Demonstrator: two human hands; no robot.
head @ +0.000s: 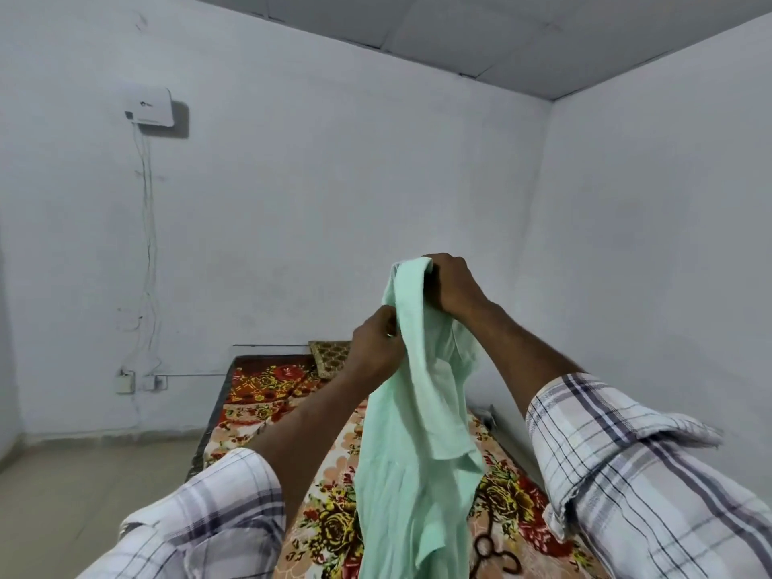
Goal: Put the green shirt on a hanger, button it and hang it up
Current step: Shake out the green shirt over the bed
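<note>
Above the flowered bedspread (267, 386), you hold the green shirt (417, 432) up in the air with both hands. Your right hand (453, 286) is highest, its fingers curled tight over the bunched top of the shirt. Your left hand (376, 344), just below it, pinches the shirt's edge between thumb and curled fingers. The cloth hangs down between your checked sleeves (626, 453).

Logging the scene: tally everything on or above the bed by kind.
shirt: 1
hands: 2, left hand and right hand, both holding the shirt
pillow: 1
dark wire loop, unclear what: 1
total: 5
</note>
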